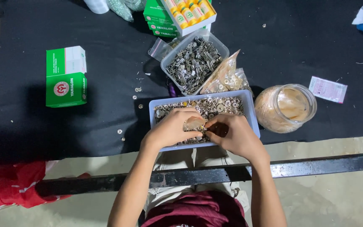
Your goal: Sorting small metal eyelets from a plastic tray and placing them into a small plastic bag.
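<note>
black table (106, 126), tray (251, 109) long axis left-right; left hand (171, 128), right hand (232, 134) both pinch small clear bag (194, 123)

- The blue tray (252, 113) of metal rings sits at the near table edge; both hands, the left hand (171, 128) and the right hand (234, 134), fill its near half.
- Right of it, a glass jar (286, 108) stands just beside the tray wall, blocking that side.
- Behind, a clear tub (194, 63) of metal clips and small plastic bags (225, 77) crowd the far rim.
- Left, the black cloth (106, 63) lies open up to a green box (66, 77), with only scattered rings.
</note>
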